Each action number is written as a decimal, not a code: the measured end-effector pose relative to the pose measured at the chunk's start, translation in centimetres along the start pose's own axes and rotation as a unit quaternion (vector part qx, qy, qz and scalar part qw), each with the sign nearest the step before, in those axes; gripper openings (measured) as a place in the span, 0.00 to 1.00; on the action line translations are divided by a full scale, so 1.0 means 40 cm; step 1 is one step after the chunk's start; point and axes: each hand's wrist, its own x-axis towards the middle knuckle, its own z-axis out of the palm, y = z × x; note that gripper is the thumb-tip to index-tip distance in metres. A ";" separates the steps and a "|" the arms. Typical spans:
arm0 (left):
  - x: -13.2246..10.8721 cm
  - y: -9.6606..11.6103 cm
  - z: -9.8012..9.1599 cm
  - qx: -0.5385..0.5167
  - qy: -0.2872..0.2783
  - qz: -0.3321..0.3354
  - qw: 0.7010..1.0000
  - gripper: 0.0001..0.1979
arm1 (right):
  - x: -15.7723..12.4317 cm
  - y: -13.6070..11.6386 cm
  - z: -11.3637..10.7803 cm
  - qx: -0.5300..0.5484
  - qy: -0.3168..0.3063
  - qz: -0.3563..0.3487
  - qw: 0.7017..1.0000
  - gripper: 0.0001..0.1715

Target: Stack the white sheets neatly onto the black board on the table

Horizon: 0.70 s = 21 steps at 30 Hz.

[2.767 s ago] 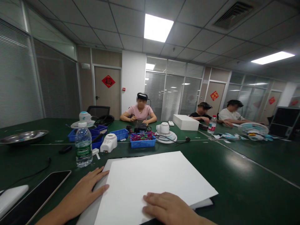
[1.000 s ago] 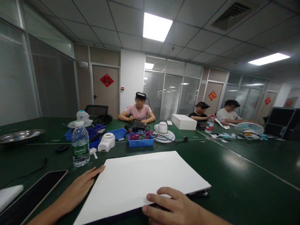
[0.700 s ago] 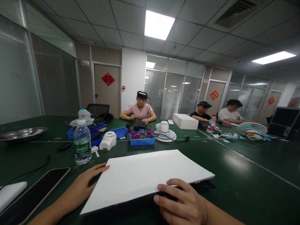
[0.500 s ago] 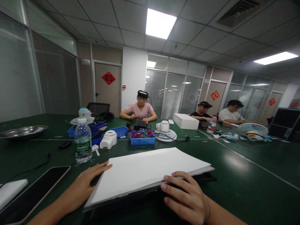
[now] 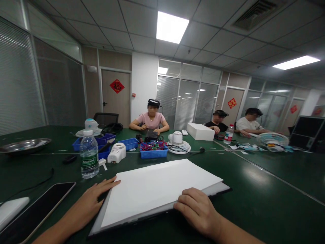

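Observation:
A sheet of white paper (image 5: pixel 157 186) lies at a slant over a greyish-white layer on a dark, thin-edged board or folder (image 5: pixel 132 222) in front of me. My left hand (image 5: pixel 93 200) rests at the left edge, fingers stretched out and their tips on the paper's far left corner. At the near right edge, my right hand (image 5: pixel 199 210) has its fingers curled together on the paper's border; its thumb is hidden. A strip of the layer below shows along the near and right sides of the sheet.
A water bottle (image 5: pixel 89 154) stands beyond my left hand. A dark-screened phone (image 5: pixel 38 210) lies at left. Farther off are a blue tray of wires (image 5: pixel 153 153), white fan parts (image 5: pixel 178 144) and a white box (image 5: pixel 200 131). Three people sit across the green table (image 5: pixel 266 203).
My right hand's fingers have gone from spread to curled on the near edge. The paper has shifted slightly left, and the board beneath lies flatter, showing more of its border.

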 end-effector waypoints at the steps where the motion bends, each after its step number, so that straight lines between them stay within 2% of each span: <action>1: 0.000 -0.001 0.001 0.003 0.001 0.002 1.000 0.28 | -0.005 0.000 0.001 -0.004 -0.002 0.004 1.000 0.10; 4: -0.001 0.004 0.002 0.018 0.016 -0.007 1.000 0.31 | -0.009 0.009 -0.003 -0.018 -0.009 0.028 0.999 0.12; 7: -0.005 0.013 -0.002 0.036 0.045 -0.023 0.998 0.32 | 0.019 0.033 -0.040 -0.034 0.005 0.069 0.997 0.13; 10: -0.009 0.021 -0.008 0.036 0.054 -0.033 0.997 0.31 | 0.062 0.053 -0.116 -0.052 0.005 0.103 0.993 0.13; 14: -0.014 0.025 -0.014 0.023 0.042 -0.049 0.998 0.31 | 0.089 0.056 -0.240 -0.102 -0.033 0.161 0.981 0.10; 18: -0.016 0.016 -0.014 0.015 0.025 -0.061 0.998 0.32 | 0.062 0.074 -0.349 -0.169 -0.113 0.204 0.958 0.12; 21: -0.015 0.008 -0.010 0.011 0.030 -0.060 0.998 0.32 | 0.020 0.116 -0.420 -0.224 -0.150 0.224 0.936 0.16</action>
